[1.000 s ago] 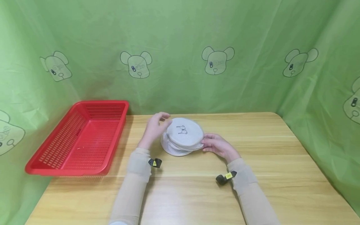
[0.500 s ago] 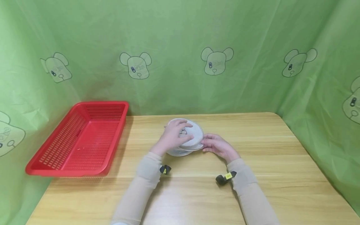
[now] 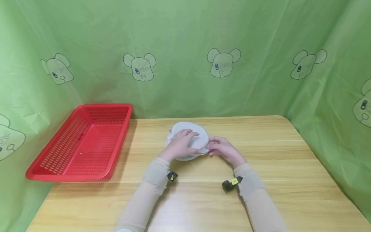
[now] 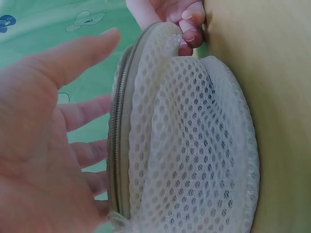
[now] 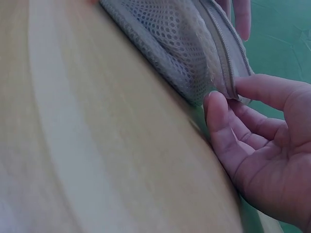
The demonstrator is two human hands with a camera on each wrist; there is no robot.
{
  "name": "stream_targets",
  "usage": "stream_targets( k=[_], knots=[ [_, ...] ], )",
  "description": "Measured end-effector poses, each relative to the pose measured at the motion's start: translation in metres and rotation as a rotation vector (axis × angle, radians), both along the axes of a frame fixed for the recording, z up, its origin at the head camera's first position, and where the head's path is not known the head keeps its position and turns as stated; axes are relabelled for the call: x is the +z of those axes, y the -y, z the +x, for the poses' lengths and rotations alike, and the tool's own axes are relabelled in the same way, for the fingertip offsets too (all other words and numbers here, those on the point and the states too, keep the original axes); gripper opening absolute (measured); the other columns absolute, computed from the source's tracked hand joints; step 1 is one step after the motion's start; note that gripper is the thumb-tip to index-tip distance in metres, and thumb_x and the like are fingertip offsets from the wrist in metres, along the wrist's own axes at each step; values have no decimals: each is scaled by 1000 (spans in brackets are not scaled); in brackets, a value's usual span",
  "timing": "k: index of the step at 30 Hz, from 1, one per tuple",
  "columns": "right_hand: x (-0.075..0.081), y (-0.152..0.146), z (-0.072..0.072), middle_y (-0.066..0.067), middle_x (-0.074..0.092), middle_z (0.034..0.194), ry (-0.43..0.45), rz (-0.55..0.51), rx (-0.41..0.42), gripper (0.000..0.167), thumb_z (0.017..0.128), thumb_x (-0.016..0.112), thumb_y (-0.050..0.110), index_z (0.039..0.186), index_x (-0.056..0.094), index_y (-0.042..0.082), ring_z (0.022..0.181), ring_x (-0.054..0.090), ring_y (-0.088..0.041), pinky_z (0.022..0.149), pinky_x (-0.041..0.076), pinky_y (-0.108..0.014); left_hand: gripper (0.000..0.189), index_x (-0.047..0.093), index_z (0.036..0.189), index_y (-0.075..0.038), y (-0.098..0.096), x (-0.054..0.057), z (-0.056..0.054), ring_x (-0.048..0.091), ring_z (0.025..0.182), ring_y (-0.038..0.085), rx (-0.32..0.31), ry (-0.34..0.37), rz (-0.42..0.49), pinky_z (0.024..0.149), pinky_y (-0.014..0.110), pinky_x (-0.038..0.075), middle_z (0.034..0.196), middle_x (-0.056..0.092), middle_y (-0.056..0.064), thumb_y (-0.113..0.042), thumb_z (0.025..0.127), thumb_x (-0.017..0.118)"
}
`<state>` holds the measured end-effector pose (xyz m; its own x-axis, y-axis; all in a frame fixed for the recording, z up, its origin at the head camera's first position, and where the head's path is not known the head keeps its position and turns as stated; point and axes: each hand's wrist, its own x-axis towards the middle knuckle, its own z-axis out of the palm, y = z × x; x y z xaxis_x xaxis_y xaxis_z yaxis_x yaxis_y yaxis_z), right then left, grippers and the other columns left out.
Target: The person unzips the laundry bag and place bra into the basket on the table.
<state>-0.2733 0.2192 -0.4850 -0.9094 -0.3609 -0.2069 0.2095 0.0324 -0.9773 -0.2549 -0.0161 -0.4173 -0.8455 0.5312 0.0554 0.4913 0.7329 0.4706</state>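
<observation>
A round white mesh laundry bag point(image 3: 200, 140) lies partly collapsed on the table, its top rim tilted above its base. A zipper point(image 4: 118, 126) runs around its upper edge in the left wrist view. My left hand point(image 3: 181, 145) is over the top panel, fingers spread and gently bent, covering the drawing there. In the left wrist view the left thumb stands clear of the bag, and the other fingertips touch or pass behind its top. At the bag's right edge, my right hand point(image 3: 224, 149) pinches the rim by the zipper, seen closer in the right wrist view point(image 5: 272, 141).
A red perforated plastic basket point(image 3: 116, 151) stands on the left of the wooden table point(image 3: 197, 199). Behind and to both sides hangs a green curtain point(image 3: 179, 93) with printed bear heads. Each wrist wears a small black camera.
My left hand has moved right, from beside the bag's left edge to over its top panel. My right hand has stayed at the right edge with only a slight shift of its fingers.
</observation>
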Motion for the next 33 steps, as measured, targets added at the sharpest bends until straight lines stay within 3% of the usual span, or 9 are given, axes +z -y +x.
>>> stream_targets(
  k=[6,15,33],
  knots=[
    [0,3,0,1,66,91,-40,67,-27,45,90,61,-1,129,43,-11,77,65,-11,70,58,-25,74,45,144,-18,1,-5,-2,34,143,32,14,26,-42,120,50,22,153,40,14,-49,82,72],
    [-1,5,0,-4,61,97,-92,137,-31,47,87,63,-1,128,43,-13,76,63,-12,69,58,-25,73,46,142,-17,0,-11,-3,32,144,32,25,53,-68,120,50,23,153,38,15,-49,82,73],
    [-6,4,-2,-9,58,102,-139,155,-30,48,85,66,0,125,46,-14,78,61,-12,69,57,-25,56,50,138,-11,3,-4,-5,50,132,29,14,3,-8,113,43,38,140,56,12,-26,87,66]
  ],
)
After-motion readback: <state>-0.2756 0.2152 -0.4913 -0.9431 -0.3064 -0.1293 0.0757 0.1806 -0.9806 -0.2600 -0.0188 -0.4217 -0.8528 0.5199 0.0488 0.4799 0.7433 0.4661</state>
